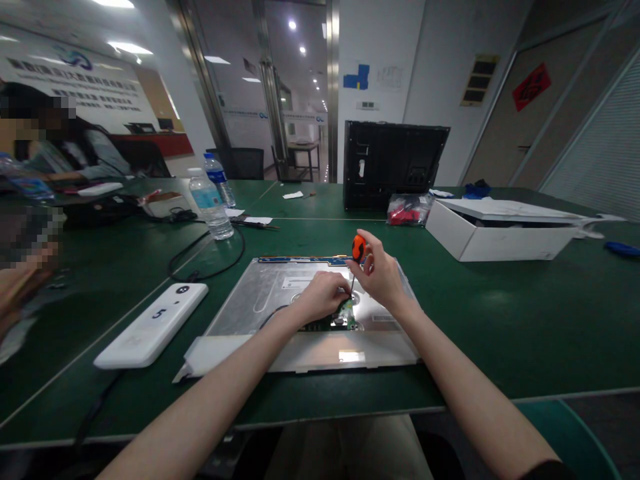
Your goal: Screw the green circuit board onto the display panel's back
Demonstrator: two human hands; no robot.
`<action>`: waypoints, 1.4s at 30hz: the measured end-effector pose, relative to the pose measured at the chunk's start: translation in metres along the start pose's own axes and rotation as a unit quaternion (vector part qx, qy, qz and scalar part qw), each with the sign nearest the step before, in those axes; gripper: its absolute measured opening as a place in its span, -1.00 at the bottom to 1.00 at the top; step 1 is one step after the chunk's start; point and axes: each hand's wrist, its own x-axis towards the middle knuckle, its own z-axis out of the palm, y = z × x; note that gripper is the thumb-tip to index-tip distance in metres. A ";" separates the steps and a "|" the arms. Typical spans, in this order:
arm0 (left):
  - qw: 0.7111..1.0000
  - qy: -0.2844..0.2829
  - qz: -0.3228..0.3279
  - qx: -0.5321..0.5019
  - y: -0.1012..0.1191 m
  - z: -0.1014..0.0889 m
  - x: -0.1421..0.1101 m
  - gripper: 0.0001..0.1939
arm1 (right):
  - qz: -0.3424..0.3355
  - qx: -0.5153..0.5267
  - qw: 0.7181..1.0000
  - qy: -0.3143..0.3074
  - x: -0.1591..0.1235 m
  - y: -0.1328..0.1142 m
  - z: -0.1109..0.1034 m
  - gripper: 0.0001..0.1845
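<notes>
A flat metal-backed display panel [240,293] lies on the green table in front of me. On its middle sits a green circuit board [344,319], partly covered by my hands. My right hand [379,267] is closed round the orange and black handle of a screwdriver [358,248], whose thin shaft points down at the board's upper edge. Beside the shaft's tip, my left hand [325,293] has its fingertips pressed together at the board. Whatever those fingers pinch, if anything, is hidden. A black cable runs out from under the left hand across the panel.
A white device [153,327] marked 5 lies to the left. Two water bottles [213,207] stand behind it. At the back are a black monitor-like casing [395,163], a bag of red items [407,210] and a white box [500,233]. Co-workers sit on the left.
</notes>
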 end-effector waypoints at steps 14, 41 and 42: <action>1.000 0.000 0.002 0.007 -0.001 0.001 0.000 -0.81 | -0.009 0.008 1.000 0.011 0.000 -0.001 0.001 -0.44; 1.000 -0.006 0.001 0.015 -0.001 0.000 0.000 -0.81 | -0.021 0.006 1.000 0.007 -0.001 0.000 0.001 -0.46; 1.000 -0.006 0.003 0.015 -0.001 0.000 0.000 -0.81 | -0.021 0.008 1.000 0.004 -0.001 0.000 0.000 -0.46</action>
